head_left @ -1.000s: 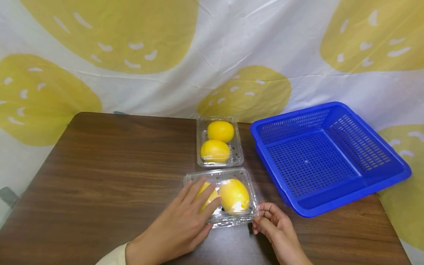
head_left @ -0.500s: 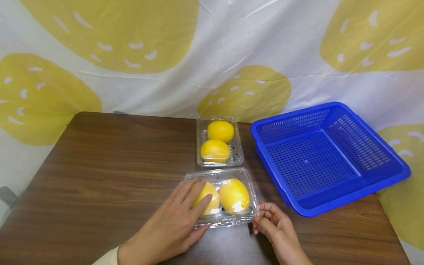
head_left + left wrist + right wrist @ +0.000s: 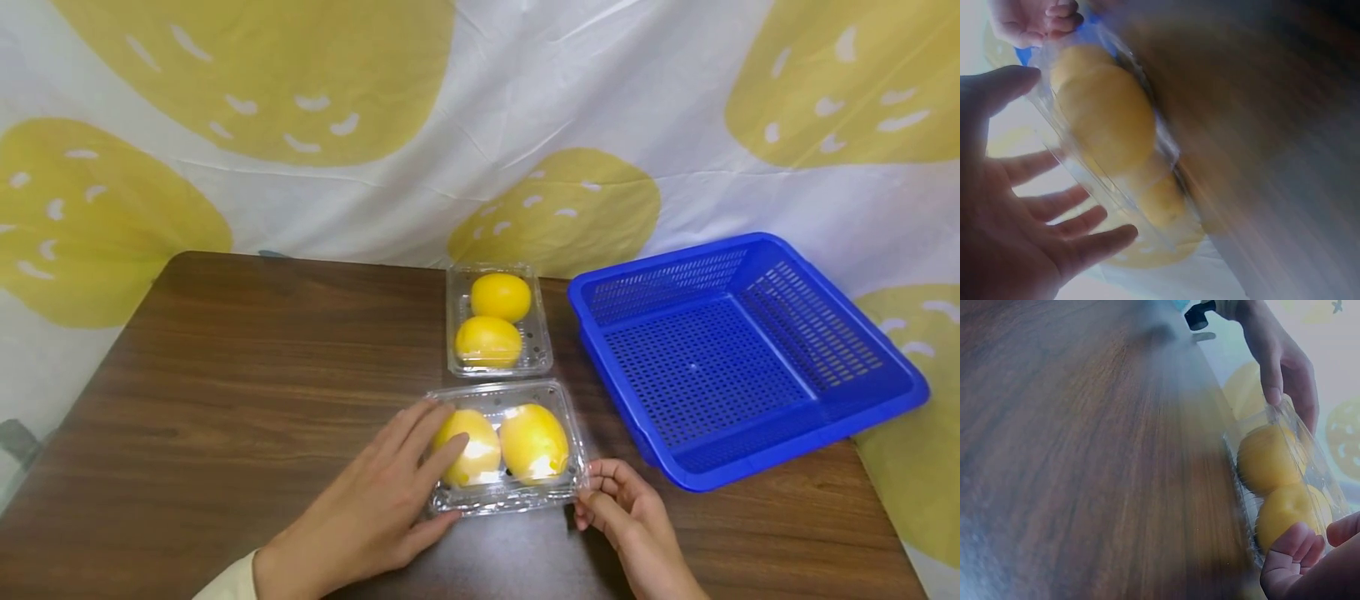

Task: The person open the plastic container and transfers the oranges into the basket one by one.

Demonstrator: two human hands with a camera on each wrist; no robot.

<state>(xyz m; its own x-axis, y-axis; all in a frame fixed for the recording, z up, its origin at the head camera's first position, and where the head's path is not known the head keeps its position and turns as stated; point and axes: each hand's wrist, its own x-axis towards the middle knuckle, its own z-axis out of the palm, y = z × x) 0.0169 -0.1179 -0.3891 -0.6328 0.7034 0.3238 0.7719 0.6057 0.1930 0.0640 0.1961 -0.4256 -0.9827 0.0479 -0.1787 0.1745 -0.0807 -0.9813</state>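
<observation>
A clear plastic clamshell box (image 3: 517,502) lies near the front middle of the table with two yellow, lemon-like fruits (image 3: 533,444) side by side inside. At its left end is my left hand (image 3: 378,492), fingers spread and nearly straight along the lid, thumb low at the front edge. My right hand (image 3: 626,508) pinches the front right corner between thumb and curled fingers. In the left wrist view the left fingers (image 3: 1100,244) reach along the lid side. The right wrist view shows the lid (image 3: 1310,450) down over both fruits.
Behind it stands a second clear box (image 3: 536,337) with two more yellow fruits (image 3: 487,342). A blue perforated basket (image 3: 693,367) sits at the right with nothing in it. A white cloth with yellow prints (image 3: 510,83) hangs behind the brown table (image 3: 262,375).
My left hand has slid leftward and down off the lid's middle to its left end, uncovering the left fruit. The right hand has kept its place at the corner.
</observation>
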